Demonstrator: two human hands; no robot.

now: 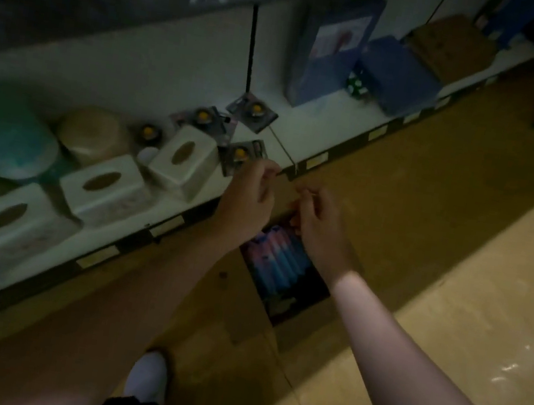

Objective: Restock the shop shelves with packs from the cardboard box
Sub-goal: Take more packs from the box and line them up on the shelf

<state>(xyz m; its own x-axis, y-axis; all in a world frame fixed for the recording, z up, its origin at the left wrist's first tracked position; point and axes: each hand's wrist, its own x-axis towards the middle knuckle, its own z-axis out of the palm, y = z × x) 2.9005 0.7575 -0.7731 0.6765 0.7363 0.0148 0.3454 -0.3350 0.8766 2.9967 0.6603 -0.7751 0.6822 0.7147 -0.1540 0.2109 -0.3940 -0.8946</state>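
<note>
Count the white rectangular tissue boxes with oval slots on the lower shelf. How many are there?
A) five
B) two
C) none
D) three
D: three white rectangular tissue boxes sit in a diagonal row near the front edge of the lower shelf, each showing one oval slot.

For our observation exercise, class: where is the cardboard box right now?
In the head view, the open cardboard box sits on the floor at centre, against the bottom shelf, below the left hand and right hand, with blue and pink packs inside.
</note>
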